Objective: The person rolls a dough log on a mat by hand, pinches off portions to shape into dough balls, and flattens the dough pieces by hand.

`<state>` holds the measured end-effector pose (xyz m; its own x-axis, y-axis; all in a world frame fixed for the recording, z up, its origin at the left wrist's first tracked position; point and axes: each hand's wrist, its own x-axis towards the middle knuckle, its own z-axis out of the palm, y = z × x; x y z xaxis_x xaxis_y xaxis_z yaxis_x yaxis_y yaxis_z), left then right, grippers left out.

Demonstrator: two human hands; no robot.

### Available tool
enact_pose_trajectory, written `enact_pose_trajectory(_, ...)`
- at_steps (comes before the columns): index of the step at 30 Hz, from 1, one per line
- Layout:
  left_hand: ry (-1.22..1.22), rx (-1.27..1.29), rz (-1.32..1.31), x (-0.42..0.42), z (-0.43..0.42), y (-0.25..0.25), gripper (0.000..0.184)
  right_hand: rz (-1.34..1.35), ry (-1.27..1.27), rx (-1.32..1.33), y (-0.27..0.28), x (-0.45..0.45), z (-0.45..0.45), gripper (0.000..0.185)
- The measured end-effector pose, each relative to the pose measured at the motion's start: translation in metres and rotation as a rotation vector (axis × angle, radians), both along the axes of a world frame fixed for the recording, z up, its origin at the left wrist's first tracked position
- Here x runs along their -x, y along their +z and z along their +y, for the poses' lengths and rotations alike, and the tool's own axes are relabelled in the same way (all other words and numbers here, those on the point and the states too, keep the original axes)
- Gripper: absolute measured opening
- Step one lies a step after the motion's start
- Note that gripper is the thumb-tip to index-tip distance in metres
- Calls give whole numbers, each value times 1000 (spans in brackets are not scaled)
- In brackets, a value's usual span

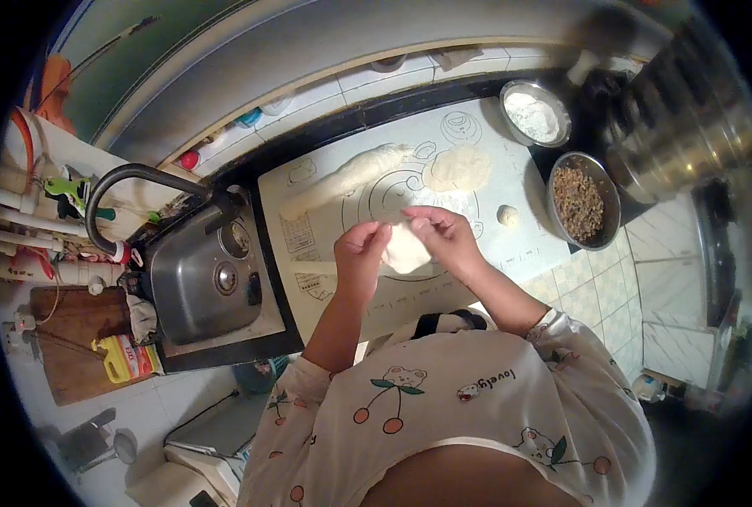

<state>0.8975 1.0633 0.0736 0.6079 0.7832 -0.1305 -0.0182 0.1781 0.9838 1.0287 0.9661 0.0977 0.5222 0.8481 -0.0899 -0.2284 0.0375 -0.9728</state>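
Note:
Between my two hands, over the pastry mat [511,253], hangs a piece of flattened dough [405,252]. My left hand [360,256] pinches its left edge, and my right hand [445,240] pinches the upper right side. Beyond them, a long roll of dough [346,180] lies aslant on the mat. To its right is a flat sheet of dough [458,169]. A small dough ball [508,215] sits right of my right hand. A pale stick [312,267], perhaps a rolling pin, runs partly behind my left wrist.
At right stand a metal bowl of brown filling [580,201], a metal bowl of white flour [535,116] and a large stacked metal steamer [684,114]. On the left are a steel sink [202,283] with a black faucet [114,182] and a yellow bottle [125,358].

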Motion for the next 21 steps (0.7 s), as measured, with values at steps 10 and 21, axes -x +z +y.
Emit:
enact_pose_trajectory(10,-88,208,-152,0,-20,2,46,55,-56,152,-17,-12,-7,23)
enact_pose_trajectory(21,-105,-683,508,19,22,-98,45,-518,168,525,-114,-8,-5,33)
